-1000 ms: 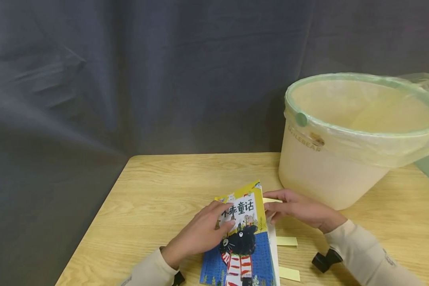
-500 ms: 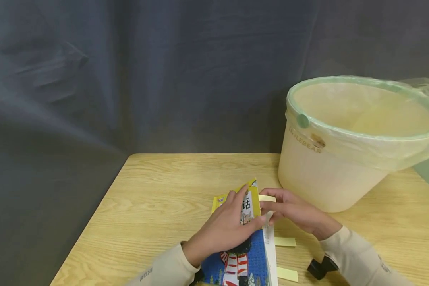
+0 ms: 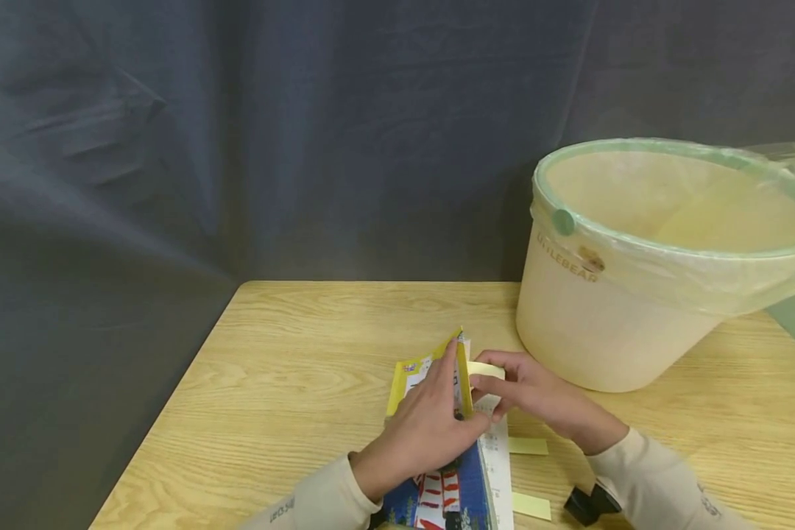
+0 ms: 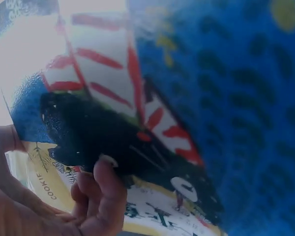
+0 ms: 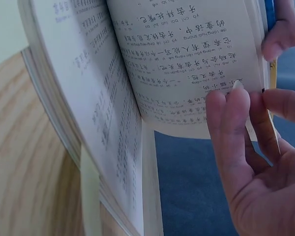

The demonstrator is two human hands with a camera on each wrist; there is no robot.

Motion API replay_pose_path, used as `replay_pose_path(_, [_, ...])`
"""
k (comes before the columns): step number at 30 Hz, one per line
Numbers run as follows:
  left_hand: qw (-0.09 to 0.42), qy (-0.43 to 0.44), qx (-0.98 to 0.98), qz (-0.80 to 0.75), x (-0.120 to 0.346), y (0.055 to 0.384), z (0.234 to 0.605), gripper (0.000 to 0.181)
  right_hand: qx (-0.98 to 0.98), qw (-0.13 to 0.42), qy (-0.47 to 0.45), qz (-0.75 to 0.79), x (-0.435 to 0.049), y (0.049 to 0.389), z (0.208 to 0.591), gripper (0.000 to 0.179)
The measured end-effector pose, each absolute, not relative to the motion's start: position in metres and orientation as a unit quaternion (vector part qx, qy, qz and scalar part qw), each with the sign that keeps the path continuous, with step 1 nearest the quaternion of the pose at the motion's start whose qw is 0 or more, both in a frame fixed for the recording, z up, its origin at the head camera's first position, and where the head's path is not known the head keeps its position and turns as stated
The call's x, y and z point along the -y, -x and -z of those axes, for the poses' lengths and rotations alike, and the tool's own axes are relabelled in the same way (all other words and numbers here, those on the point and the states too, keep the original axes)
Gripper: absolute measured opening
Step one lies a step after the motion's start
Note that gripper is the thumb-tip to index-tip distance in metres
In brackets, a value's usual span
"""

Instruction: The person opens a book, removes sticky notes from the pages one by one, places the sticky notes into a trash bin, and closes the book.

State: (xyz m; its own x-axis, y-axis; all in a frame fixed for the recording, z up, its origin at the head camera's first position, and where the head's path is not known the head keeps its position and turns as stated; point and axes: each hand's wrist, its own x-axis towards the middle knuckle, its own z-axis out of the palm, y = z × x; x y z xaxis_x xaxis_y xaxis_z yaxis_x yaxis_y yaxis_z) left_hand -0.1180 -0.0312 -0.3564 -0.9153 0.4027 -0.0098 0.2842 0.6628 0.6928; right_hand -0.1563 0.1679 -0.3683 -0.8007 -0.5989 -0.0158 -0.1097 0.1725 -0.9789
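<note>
A picture book (image 3: pixel 430 508), with a blue and yellow cover and a black cartoon animal, lies partly open on the table. Across its lifted front cover lies my left hand (image 3: pixel 424 434), gripping the cover and leaves, thumb at the right edge. In the left wrist view, this hand's fingertips (image 4: pixel 105 172) touch the cover. My right hand (image 3: pixel 536 394) pinches a pale yellow sticky tab (image 3: pixel 486 369) at the upper right of the leaves. In the right wrist view, its fingertips (image 5: pixel 238 96) lie against a printed page (image 5: pixel 182 64).
Two more pale yellow tabs, an upper one (image 3: pixel 528 446) and a lower one (image 3: pixel 531 506), stick out from the book's right edge. A cream bucket (image 3: pixel 596 324) with a green rim and clear liner stands behind right on the wooden table (image 3: pixel 291 353). Dark cloth (image 3: pixel 371 147) hangs behind.
My left hand has moved right across the cover to its right edge. The cover and upper leaves are tilted further left, showing more printed page. The right hand has shifted slightly left.
</note>
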Motion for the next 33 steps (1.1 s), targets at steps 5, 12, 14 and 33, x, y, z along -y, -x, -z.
replay_pose_path(5, [0.108, -0.197, -0.882, -0.414, 0.038, 0.122, 0.353, 0.092, -0.739, 0.220, 0.211, 0.601, -0.165, 0.156, 0.368, 0.035])
replay_pose_path(12, [0.087, -0.201, -0.882, -0.417, 0.048, 0.128, 0.345, 0.090, -0.749, 0.211, 0.195, 0.597, -0.165, 0.156, 0.367, 0.036])
replay_pose_path(14, [0.090, -0.203, -0.880, -0.420, 0.052, 0.129, 0.342, 0.085, -0.754, 0.204, 0.193, 0.594, -0.166, 0.155, 0.366, 0.035])
replay_pose_path(33, [0.140, -0.253, -0.915, -0.282, 0.131, 0.138, 0.299, 0.034, -0.798, 0.187, 0.162, 0.550, -0.179, 0.155, 0.372, 0.030])
